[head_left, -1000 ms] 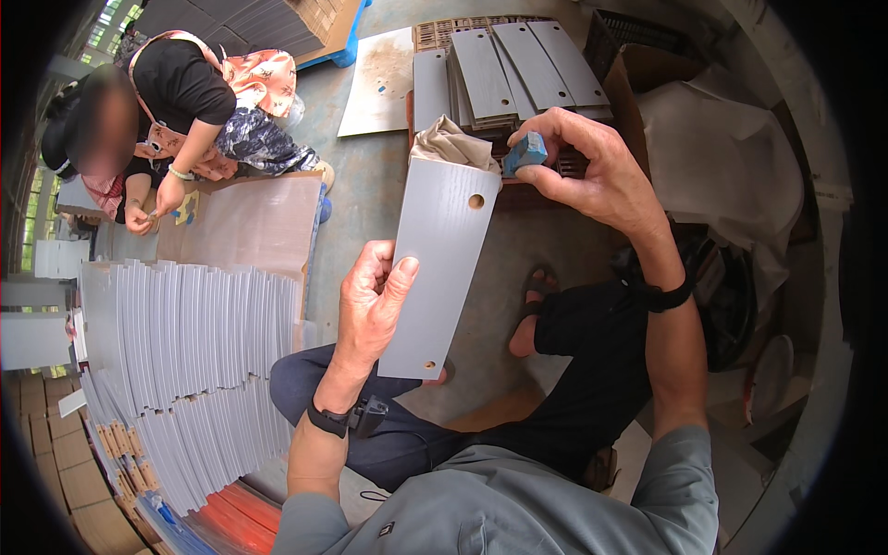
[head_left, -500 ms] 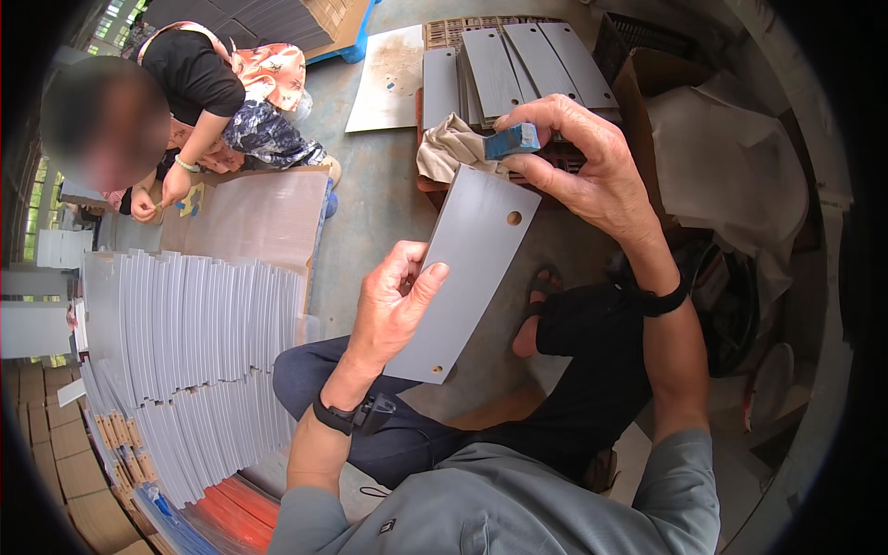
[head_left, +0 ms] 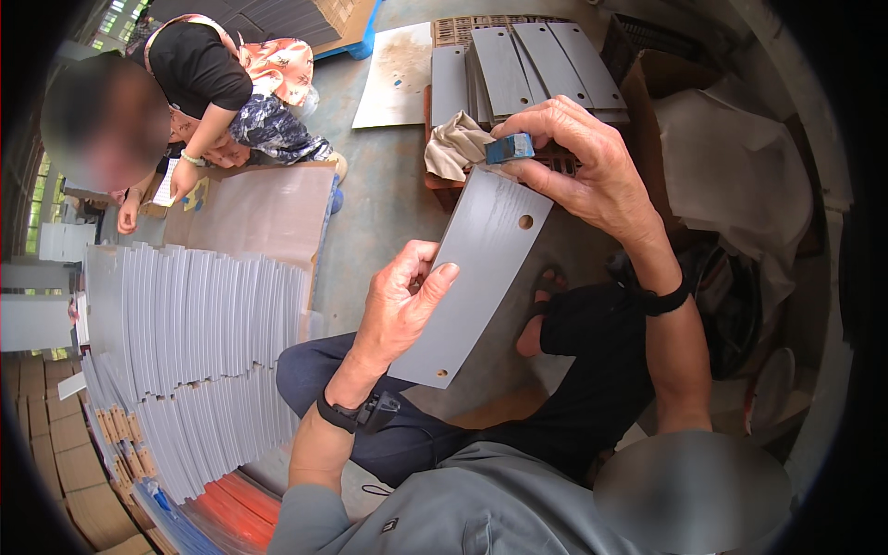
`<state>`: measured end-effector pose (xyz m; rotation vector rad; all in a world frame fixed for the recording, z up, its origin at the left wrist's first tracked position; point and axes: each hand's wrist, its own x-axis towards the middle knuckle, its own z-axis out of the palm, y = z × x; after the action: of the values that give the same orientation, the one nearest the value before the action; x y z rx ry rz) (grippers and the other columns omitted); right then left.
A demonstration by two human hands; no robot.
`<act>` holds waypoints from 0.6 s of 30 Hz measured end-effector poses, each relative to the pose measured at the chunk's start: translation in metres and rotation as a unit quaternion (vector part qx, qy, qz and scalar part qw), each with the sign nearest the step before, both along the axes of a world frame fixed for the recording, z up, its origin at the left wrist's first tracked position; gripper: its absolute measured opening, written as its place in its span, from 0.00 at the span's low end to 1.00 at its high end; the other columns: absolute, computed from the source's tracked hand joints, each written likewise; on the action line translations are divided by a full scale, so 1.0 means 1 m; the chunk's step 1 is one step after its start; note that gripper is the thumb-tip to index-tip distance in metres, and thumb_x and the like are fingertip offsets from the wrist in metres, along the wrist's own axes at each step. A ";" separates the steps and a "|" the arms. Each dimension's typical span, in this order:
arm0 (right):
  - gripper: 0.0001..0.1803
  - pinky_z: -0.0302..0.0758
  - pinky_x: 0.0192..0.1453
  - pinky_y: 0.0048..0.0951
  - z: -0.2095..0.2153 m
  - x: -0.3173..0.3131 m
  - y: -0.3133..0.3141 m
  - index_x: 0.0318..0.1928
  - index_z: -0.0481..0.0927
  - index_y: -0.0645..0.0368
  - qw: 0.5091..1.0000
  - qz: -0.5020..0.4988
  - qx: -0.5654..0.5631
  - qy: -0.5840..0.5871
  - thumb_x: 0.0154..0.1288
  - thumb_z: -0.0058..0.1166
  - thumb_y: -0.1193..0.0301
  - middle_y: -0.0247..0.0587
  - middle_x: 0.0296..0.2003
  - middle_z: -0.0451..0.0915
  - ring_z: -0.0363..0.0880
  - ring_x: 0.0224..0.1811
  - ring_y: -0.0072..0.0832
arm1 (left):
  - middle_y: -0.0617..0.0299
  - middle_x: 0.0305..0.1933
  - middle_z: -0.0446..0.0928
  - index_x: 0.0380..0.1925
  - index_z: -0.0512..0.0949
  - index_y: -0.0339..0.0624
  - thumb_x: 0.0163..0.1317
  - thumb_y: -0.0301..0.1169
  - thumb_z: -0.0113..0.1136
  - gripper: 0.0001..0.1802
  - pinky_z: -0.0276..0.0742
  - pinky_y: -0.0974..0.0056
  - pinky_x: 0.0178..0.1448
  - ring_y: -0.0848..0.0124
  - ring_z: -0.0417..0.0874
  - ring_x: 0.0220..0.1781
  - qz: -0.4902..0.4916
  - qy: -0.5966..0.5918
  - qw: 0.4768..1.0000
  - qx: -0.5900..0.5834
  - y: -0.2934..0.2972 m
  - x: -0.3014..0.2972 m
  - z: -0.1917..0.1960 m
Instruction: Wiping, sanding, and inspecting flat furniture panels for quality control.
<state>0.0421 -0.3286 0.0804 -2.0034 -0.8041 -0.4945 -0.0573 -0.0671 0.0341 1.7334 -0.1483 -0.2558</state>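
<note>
A flat grey board [head_left: 486, 264] with a round hole near each end slants over my lap. My left hand [head_left: 400, 301] grips its left edge, thumb on the top face and fingers underneath. Between the thumb and fingers of my right hand [head_left: 592, 176] is a small blue block [head_left: 510, 148]. The block is at the board's far end; whether it touches the edge, I cannot tell. Just behind it a crumpled beige cloth [head_left: 458, 146] lies on the rim of a reddish-brown crate [head_left: 444, 192].
More grey boards [head_left: 504, 69] lean on the crate ahead. Tall stacks of grey boards [head_left: 203, 319] stand at my left. Across from them a co-worker [head_left: 208, 88] bends over a cardboard-topped surface [head_left: 268, 208], holding a pale slip. At right is a cardboard box [head_left: 647, 120] with translucent sheeting [head_left: 731, 166].
The board's far end has tilted a little, and the blue block has turned slightly in my right fingers. The co-worker's hands have moved apart, and a pale slip now shows in one.
</note>
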 end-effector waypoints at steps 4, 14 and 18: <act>0.17 0.78 0.42 0.32 0.000 -0.001 0.003 0.48 0.87 0.52 0.999 0.030 0.005 0.013 0.56 0.72 0.72 0.33 0.35 0.82 0.79 0.38 0.28 | 0.69 0.32 0.79 0.49 0.79 0.37 0.75 0.39 0.63 0.16 0.73 0.73 0.39 0.83 0.74 0.33 0.003 -0.004 1.000 0.000 0.001 -0.001 -0.002; 0.16 0.79 0.41 0.31 0.000 0.000 -0.002 0.48 0.86 0.54 1.000 -0.001 0.019 0.020 0.58 0.69 0.74 0.34 0.36 0.82 0.79 0.38 0.28 | 0.68 0.32 0.80 0.49 0.79 0.37 0.75 0.39 0.63 0.16 0.74 0.73 0.39 0.83 0.75 0.32 0.003 -0.004 1.000 0.000 -0.002 0.001 -0.002; 0.16 0.80 0.41 0.30 -0.001 0.000 0.001 0.49 0.85 0.54 1.000 -0.007 -0.001 0.019 0.59 0.68 0.75 0.35 0.36 0.82 0.80 0.38 0.28 | 0.68 0.32 0.80 0.49 0.79 0.37 0.75 0.39 0.63 0.16 0.74 0.73 0.38 0.83 0.75 0.32 -0.001 0.007 1.000 0.005 -0.001 0.001 -0.001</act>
<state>0.0424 -0.3281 0.0798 -2.0154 -0.7682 -0.4633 -0.0562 -0.0676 0.0327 1.7410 -0.1384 -0.2707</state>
